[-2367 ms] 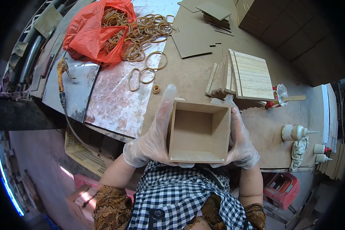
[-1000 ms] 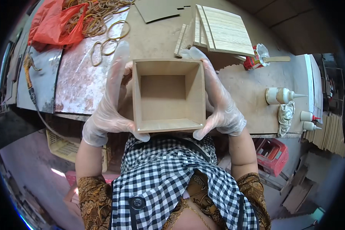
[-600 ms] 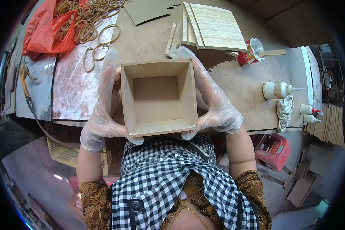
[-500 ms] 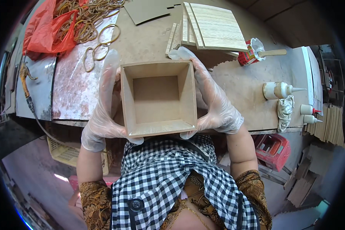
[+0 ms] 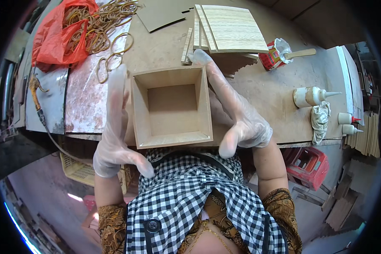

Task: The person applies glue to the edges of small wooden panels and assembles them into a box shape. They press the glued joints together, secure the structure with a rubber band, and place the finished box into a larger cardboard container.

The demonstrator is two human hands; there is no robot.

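Observation:
An open-topped, plain brown fibreboard box (image 5: 172, 141) stands at the near edge of the worktable, its hollow inside facing up. To its left, my left hand (image 5: 116, 142), in a clear plastic glove, has its fingers stretched along the box's side and its thumb spread away from the near wall. My right hand (image 5: 240, 118), gloved the same way, is spread on the other side, with a gap between its palm and thumb and the box. Its fingertips come close to the far right corner; whether they touch it I cannot tell.
Wood-grain panels (image 5: 235, 27) are stacked at the back. Right of them are a red tin (image 5: 271, 58) with a brush, a glue bottle (image 5: 309, 96) and a rag (image 5: 321, 120). A red bag (image 5: 51, 40) of rubber bands lies far left, near a hot-glue-gun-like tool (image 5: 34, 93).
Both hands have loosened from the box: the thumbs have come off its near wall and the palms have moved outward. The box stays in nearly the same place.

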